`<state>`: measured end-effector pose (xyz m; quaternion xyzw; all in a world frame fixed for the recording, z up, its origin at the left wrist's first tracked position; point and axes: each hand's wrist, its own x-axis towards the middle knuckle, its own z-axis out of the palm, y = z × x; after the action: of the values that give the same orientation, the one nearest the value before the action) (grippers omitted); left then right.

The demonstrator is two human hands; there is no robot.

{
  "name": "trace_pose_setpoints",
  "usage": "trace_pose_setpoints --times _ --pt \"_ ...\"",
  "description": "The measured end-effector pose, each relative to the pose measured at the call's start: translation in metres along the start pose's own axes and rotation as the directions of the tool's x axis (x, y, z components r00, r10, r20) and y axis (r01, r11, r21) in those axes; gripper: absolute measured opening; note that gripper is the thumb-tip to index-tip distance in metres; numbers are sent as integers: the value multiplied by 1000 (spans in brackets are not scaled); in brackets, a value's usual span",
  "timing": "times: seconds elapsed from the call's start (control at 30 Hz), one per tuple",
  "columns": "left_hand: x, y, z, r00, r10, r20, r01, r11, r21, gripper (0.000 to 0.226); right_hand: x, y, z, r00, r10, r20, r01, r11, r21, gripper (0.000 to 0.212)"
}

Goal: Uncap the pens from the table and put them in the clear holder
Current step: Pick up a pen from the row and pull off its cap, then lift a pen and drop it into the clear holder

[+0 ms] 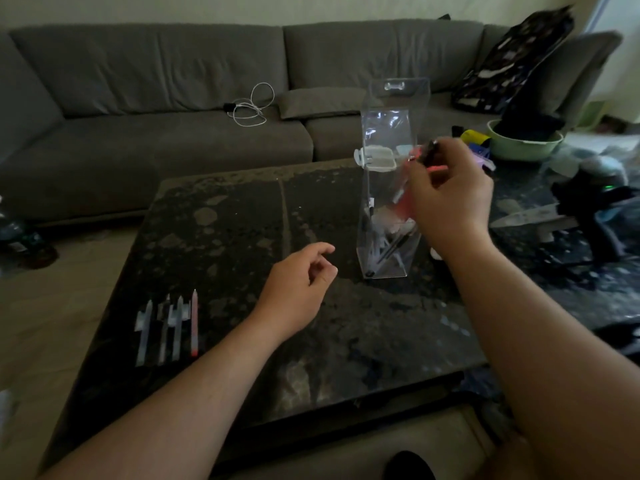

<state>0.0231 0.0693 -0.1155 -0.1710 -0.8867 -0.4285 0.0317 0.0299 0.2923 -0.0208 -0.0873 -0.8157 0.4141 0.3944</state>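
One pen (420,160) pinched in right hand (450,199) grip beside clear holder (391,133); left hand (298,289) loose.

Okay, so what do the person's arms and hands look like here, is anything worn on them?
Both forearms are bare right up to the bottom edge of the picture: no sleeves or cuffs show. The left hand and the right hand wear no gloves, and no watch, bracelet or ring is visible. The right hand is slightly blurred, so small details cannot be told.

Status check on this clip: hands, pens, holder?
Right hand holding pen beside clear holder. Left hand empty, curled above table. Four pens waiting at left edge. Path unobstructed.
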Motion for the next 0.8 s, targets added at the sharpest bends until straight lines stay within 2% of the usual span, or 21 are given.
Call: trace_pose_setpoints --times 0.1,0.17,0.33,0.67,0.8 --pt "0 -1 1 1000 -2 6 2 1000 25 35 -7 16 8 980 -53 190 92 975 -201 44" --pt "0 -1 2 1000 0 8 0 999 50 37 -11 25 15 960 -58 273 143 942 -302 54" --pt "-1 -2 1 999 18 31 -21 996 88 39 -13 38 25 914 -66 399 259 854 -451 35" --pt "0 -6 -7 999 15 44 -19 994 106 36 -9 41 22 896 22 444 264 777 -572 34" --pt "-2 -12 -14 998 7 63 -17 988 156 29 -16 26 29 923 -108 370 296 813 -501 36"
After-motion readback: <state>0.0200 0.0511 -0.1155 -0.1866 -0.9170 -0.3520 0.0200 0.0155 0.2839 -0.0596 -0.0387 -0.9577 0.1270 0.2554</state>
